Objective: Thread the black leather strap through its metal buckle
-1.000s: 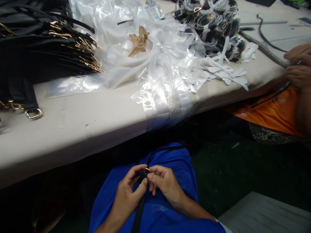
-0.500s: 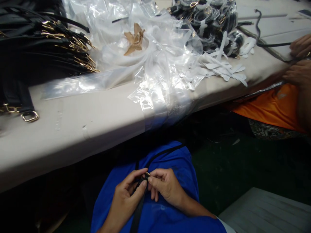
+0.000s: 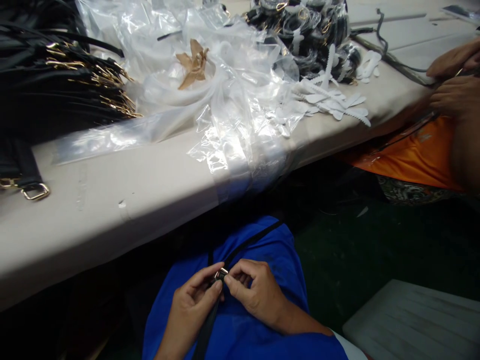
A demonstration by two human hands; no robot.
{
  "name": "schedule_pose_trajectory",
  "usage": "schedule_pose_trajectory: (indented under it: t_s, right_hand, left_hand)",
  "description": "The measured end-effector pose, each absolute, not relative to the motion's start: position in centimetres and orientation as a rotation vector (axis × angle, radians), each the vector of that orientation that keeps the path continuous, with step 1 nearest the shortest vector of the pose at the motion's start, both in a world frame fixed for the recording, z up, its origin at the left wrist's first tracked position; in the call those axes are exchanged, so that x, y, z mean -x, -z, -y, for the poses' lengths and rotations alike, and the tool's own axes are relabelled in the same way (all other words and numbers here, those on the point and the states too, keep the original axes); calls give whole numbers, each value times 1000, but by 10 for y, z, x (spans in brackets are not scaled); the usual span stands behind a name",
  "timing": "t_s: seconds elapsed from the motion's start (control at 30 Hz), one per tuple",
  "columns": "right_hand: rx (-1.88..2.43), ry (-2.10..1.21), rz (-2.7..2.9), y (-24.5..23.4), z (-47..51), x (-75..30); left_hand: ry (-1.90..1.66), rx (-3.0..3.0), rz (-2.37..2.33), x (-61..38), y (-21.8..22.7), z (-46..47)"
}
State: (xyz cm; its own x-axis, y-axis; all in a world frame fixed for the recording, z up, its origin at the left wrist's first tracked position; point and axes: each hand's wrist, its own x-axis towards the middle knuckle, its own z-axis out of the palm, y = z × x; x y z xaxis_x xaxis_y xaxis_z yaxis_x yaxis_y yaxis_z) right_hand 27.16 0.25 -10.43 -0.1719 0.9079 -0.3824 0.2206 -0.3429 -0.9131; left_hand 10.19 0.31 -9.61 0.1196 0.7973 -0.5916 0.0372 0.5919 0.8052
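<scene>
Over my lap in blue cloth (image 3: 258, 320), a black strap (image 3: 207, 330) runs up between my hands and on across the knee. My left hand (image 3: 193, 305) pinches the strap at a small metal buckle (image 3: 221, 273) between thumb and fingers. From the other side, my right hand (image 3: 258, 292) closes thumb and forefinger at the buckle's right edge. Its remaining fingers are curled under, and what lies between its fingertips is mostly hidden.
Black straps with gold clasps (image 3: 108, 80) are heaped on the table (image 3: 101, 210). Beside them lie clear plastic bags (image 3: 240, 105), white serrated strips (image 3: 333, 102) and bagged straps (image 3: 318, 25). Another person's hands (image 3: 457, 85) work at right. A grey stool top (image 3: 416, 320) stands lower right.
The buckle has turned so more of its metal frame shows. My right fingertips have shifted slightly on it. The table scene has slid left as the view turned.
</scene>
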Motion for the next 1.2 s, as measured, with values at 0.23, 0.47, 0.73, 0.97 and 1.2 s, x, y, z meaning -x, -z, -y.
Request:
schedule_pose_trajectory:
  t_s: [0.23,0.47,0.73,0.97,1.2]
  right_hand:
    - [1282,-1208,1552,99,-3,-273]
    - [1221,-1208,1609,100,-6,-275]
    - [1193,-913,1796,98,-3,-275]
    - [1212,-983,1859,98,-3,-274]
    - [1352,-1533,1238,100,-5,-273]
  left_hand:
    - [-653,-707,-1292,-102,99,-7]
    - [-655,-678,-1274,-96,97,-4]
    - [-618,-683,-1231,-98,100,-1]
    - [-674,-728,-1321,-102,101,-1]
    - [-699,-842,-1386,-101,99,-6]
